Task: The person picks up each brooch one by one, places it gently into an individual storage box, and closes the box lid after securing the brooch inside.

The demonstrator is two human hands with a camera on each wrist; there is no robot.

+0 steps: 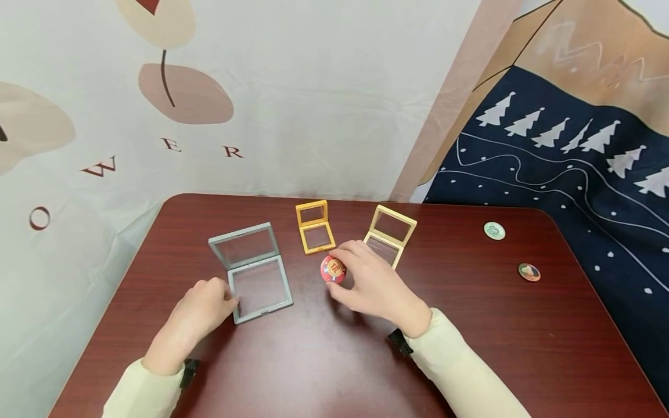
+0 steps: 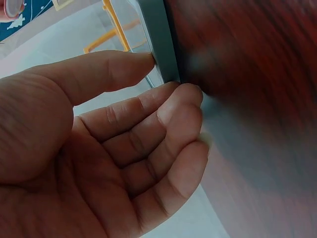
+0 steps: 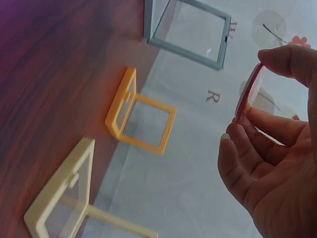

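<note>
A grey hinged display frame (image 1: 259,289) with clear film panes lies opened out on the table. My left hand (image 1: 204,310) is at its left edge; in the left wrist view the thumb and forefinger pinch the grey rim (image 2: 161,39). Between the thumb and fingers of my right hand (image 1: 368,281) is a round red button badge (image 1: 333,270) with a gold design, gripped by its edge. The right wrist view shows this badge (image 3: 249,91) edge-on, raised off the table. Beyond the right hand, a cream hinged frame (image 1: 399,219) stands opened, partly hidden by that hand.
A small orange-yellow hinged frame (image 1: 317,237) stands opened between the grey and cream ones. Two more round badges, a green and white one (image 1: 494,230) and a dark multicoloured one (image 1: 529,272), lie at the right of the brown table (image 1: 470,337). A printed cloth (image 1: 313,116) hangs behind.
</note>
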